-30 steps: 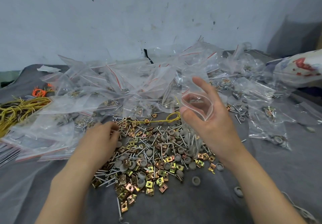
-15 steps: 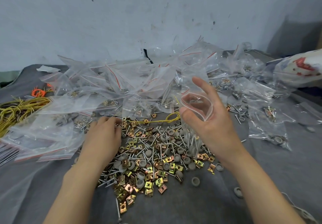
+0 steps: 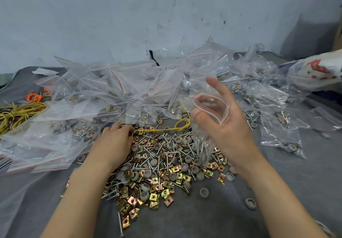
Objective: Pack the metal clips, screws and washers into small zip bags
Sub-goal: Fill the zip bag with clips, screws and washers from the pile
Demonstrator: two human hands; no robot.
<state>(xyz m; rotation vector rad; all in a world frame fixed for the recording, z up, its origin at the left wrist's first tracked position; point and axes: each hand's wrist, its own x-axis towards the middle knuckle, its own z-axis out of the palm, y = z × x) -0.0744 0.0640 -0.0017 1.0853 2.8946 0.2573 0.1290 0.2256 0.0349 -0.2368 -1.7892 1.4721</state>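
Holding the small zip bag (image 3: 202, 139) by its open mouth, the right hand (image 3: 229, 126) curls thumb and fingers round the rim, palm facing left, above the right side of the pile (image 3: 162, 167) of clips, screws and washers. Screws sit in the bag's bottom. The left hand (image 3: 114, 141) lies palm down on the pile's far left edge, fingertips curled under; whether they grip anything cannot be told. Bare grey cloth (image 3: 203, 219) lies near; filled bags (image 3: 111, 97) crowd the far side.

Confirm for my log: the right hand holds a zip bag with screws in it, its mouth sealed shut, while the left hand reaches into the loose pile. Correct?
Not sealed: the head view shows the zip bag with its mouth held open in the right hand. The rest stands: screws sit in it, and the left hand reaches into the loose pile.
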